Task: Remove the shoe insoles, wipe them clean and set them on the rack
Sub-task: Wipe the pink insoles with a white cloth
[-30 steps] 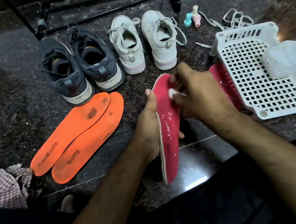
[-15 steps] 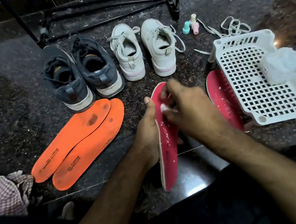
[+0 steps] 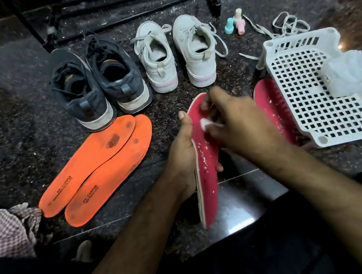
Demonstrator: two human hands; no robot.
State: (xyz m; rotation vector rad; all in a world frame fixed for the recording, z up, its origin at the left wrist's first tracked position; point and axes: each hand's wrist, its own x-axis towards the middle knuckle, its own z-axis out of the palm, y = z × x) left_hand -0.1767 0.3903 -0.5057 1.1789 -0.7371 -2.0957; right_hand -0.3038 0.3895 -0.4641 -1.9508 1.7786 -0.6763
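Hands on pink insole, white flecks.

Bare floor: left of frame, beside the dark shoes.
Blocked right: white basket.
Blocked top: black rack, white shoes.
Blocked lower left: orange insoles.

Two insoles left of held insole; shoes behind; basket right.

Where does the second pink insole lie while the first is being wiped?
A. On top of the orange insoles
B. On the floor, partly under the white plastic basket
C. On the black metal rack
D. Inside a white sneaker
B: the second pink foam insole lies on the dark floor, its right side hidden under the white perforated plastic basket.
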